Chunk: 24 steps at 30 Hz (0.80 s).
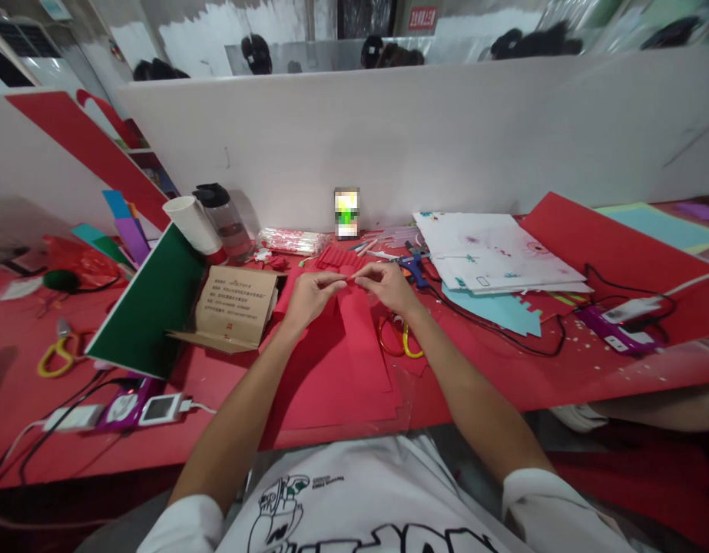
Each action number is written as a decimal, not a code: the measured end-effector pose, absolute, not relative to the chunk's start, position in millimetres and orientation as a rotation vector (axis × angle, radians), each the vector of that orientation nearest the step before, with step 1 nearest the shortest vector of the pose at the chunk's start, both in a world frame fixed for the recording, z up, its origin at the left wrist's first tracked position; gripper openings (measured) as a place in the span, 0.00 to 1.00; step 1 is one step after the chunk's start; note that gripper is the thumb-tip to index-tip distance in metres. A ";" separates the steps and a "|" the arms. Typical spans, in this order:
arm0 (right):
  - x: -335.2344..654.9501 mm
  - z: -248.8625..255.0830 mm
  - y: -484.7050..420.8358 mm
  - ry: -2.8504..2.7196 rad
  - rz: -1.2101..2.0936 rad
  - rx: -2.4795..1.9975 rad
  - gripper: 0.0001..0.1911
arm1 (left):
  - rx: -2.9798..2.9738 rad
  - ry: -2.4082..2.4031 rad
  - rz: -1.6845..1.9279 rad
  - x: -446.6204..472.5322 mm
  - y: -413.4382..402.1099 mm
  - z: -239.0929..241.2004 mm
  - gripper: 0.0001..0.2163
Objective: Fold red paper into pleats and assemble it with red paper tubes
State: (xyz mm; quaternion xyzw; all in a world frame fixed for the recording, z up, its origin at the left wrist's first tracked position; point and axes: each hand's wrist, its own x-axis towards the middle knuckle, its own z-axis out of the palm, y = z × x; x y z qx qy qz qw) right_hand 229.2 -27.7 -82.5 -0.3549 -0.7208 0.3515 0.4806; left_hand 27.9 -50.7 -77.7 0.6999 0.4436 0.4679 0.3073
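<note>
My left hand is closed, its thumb and fingertips pinched together over the red paper sheets. Facing it, my right hand holds the same kind of pinch. A thin red piece of paper appears to run between the fingertips; most of it is hidden by the fingers. Just behind the hands lies folded red paper with pleats. Scissors with a yellow handle lie below my right wrist, partly covered by red paper. A blue glue gun rests right of my right hand.
An open cardboard box and a standing green board are at left. Behind them stand a paper roll and a bottle. A phone leans on the partition. White sheets and a power strip lie right.
</note>
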 end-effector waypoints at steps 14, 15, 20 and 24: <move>222.2 -83.6 -34.6 -1.823 0.663 -0.803 0.06 | 2.001 1.105 1.186 30.5 -53.5 -77.5 0.12; 222.5 -82.9 -34.9 -1.821 0.639 -0.790 0.06 | 1.954 1.081 1.196 31.1 -52.6 -78.0 0.11; 225.5 -82.1 -34.6 -1.803 0.744 -0.729 0.06 | 1.809 1.048 1.264 29.8 -47.0 -81.4 0.09; 226.9 -82.9 -34.2 -1.756 0.966 -0.728 0.16 | 1.806 1.064 1.335 28.9 -48.2 -79.5 0.08</move>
